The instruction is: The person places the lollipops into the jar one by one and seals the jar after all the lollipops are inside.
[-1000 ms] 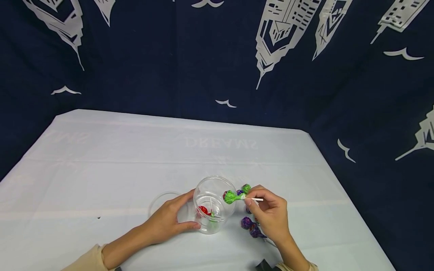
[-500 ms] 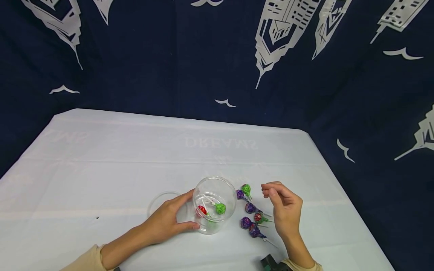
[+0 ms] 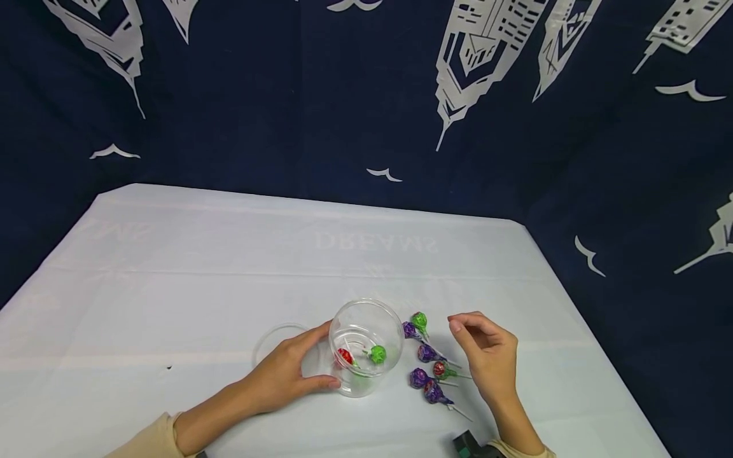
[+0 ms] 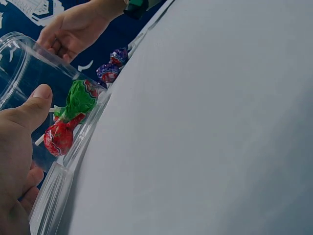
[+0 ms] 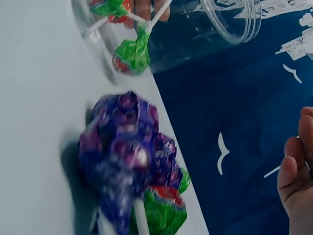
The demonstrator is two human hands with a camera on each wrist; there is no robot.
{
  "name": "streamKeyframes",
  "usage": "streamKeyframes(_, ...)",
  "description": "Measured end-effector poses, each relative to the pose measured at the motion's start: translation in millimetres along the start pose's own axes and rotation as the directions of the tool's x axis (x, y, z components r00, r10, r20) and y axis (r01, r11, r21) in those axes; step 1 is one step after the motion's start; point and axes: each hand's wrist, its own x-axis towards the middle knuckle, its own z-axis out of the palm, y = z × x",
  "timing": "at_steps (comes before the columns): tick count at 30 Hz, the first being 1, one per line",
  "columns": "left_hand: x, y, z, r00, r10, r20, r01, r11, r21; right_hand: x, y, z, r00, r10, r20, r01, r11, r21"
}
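Observation:
My left hand [image 3: 286, 369] grips a clear plastic jar [image 3: 347, 318] by its side, thumb and fingers around it. Inside the jar lie a green-wrapped lollipop [image 3: 377, 354] and a red-wrapped lollipop [image 3: 344, 357]; the left wrist view shows them near its bottom. My right hand [image 3: 492, 350] hovers right of the jar with fingers loosely bent, holding nothing. Between jar and right hand, several lollipops lie on the table, among them a purple one [image 3: 433, 392], a green one [image 3: 419, 320] and a red-and-green one [image 3: 439, 369].
A clear round lid [image 3: 280, 327] lies on the white tabletop [image 3: 189, 305], partly behind my left hand. Beyond the table hangs a dark blue cloth [image 3: 258, 114] with white building and bird prints. A small dark speck [image 3: 168, 367] sits at the left.
My right hand has let go of a green-wrapped lollipop, which now lies inside the jar. It has moved away to the right. My left hand has stayed on the jar.

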Motion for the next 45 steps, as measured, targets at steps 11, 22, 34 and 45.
streamKeyframes(11,0.8,1.4,0.5,1.0,0.001,-0.003,-0.001,1.0,0.006,2,14,-10.9,0.973,0.217,0.076,-0.179,0.923,-0.34)
streamKeyframes(22,0.3,0.9,-0.9,1.0,0.011,-0.014,-0.011,1.0,0.006,3,37,-13.6,0.888,0.442,0.124,-0.284,0.741,-0.608)
streamKeyframes(34,-0.4,-0.2,1.0,1.0,-0.01,-0.006,0.01,1.0,-0.001,2,44,-17.2,0.814,0.546,0.2,-0.272,0.662,-0.699)
streamKeyframes(45,-0.5,-0.2,0.7,1.0,-0.011,-0.006,0.011,1.0,0.004,1,44,-17.0,0.814,0.533,0.23,-0.246,0.677,-0.694)
